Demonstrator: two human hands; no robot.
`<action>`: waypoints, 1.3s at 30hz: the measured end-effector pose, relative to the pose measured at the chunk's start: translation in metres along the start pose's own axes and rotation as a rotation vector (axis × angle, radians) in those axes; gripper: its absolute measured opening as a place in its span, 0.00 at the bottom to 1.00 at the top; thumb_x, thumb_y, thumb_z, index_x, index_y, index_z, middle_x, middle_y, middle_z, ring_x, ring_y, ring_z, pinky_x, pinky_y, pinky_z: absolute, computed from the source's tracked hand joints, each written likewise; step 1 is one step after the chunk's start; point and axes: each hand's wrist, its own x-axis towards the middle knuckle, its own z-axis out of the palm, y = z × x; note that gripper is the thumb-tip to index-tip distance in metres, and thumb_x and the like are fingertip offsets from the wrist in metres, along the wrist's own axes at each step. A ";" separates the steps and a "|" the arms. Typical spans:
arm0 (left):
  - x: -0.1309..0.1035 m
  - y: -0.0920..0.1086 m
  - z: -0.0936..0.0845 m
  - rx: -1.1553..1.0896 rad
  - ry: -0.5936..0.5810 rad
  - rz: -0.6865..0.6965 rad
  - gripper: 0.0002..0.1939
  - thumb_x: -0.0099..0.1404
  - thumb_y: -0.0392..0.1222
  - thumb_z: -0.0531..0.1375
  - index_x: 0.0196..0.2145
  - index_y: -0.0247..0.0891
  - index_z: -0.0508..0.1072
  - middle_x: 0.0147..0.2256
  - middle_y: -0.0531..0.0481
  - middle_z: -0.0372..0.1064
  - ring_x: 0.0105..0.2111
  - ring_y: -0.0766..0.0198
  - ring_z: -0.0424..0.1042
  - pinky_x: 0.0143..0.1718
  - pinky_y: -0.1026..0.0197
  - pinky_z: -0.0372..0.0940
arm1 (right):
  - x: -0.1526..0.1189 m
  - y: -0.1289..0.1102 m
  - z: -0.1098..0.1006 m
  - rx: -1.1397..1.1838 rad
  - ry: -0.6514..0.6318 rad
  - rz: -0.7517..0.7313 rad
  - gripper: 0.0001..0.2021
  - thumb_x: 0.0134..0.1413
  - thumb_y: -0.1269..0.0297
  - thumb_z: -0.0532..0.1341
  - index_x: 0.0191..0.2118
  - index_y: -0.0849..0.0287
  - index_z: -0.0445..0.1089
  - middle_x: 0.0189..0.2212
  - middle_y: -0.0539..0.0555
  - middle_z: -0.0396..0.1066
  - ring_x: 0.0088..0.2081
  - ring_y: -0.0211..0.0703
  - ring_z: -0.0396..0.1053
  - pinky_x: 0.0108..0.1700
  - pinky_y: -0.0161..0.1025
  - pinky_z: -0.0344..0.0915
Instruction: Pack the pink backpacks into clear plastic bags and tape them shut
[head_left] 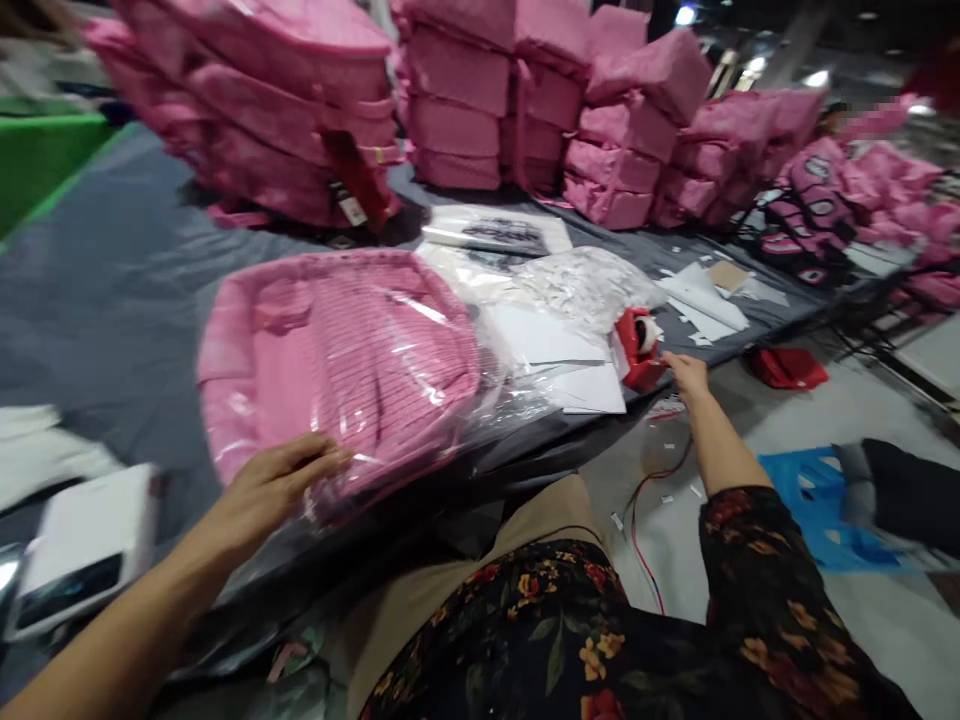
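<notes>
A pink backpack [375,360] lies flat on the table in a clear plastic bag [480,410]. My left hand [281,485] rests on its near left edge, fingers stretched out over the plastic. On the right, my right hand [686,376] has its fingertips pinched together at the side of a red tape dispenser [637,350], which has a roll in it. Whatever the pinch holds is too small to make out. White sheets [581,375] lie between the backpack and the dispenser.
Tall stacks of pink backpacks [457,95] line the back of the dark-covered table [60,260]. Clear plastic bags [585,280] and paper scraps [705,300] lie mid-table. A white device [86,545] sits at left. On the floor are a red cable [637,510] and a blue bag [814,500].
</notes>
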 end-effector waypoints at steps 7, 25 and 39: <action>-0.005 0.025 0.001 -0.067 0.043 -0.206 0.19 0.32 0.61 0.63 0.17 0.44 0.74 0.25 0.52 0.69 0.33 0.57 0.66 0.32 0.61 0.60 | 0.011 -0.007 0.014 -0.085 0.025 0.019 0.08 0.42 0.69 0.67 0.21 0.63 0.68 0.19 0.50 0.65 0.25 0.36 0.58 0.33 0.35 0.56; 0.000 0.000 -0.001 -0.074 -0.065 -0.047 0.23 0.44 0.64 0.59 0.20 0.38 0.67 0.24 0.52 0.60 0.30 0.63 0.60 0.34 0.60 0.56 | -0.096 -0.014 0.046 0.566 -0.405 0.211 0.25 0.63 0.59 0.64 0.28 0.58 0.43 0.20 0.40 0.40 0.18 0.27 0.37 0.16 0.23 0.38; 0.012 -0.021 0.003 -0.119 -0.085 0.084 0.24 0.52 0.64 0.58 0.23 0.37 0.66 0.25 0.52 0.57 0.27 0.66 0.56 0.30 0.61 0.52 | -0.207 -0.186 0.185 -0.488 -1.558 -1.363 0.14 0.63 0.58 0.66 0.32 0.61 0.66 0.25 0.47 0.63 0.27 0.31 0.54 0.32 0.34 0.46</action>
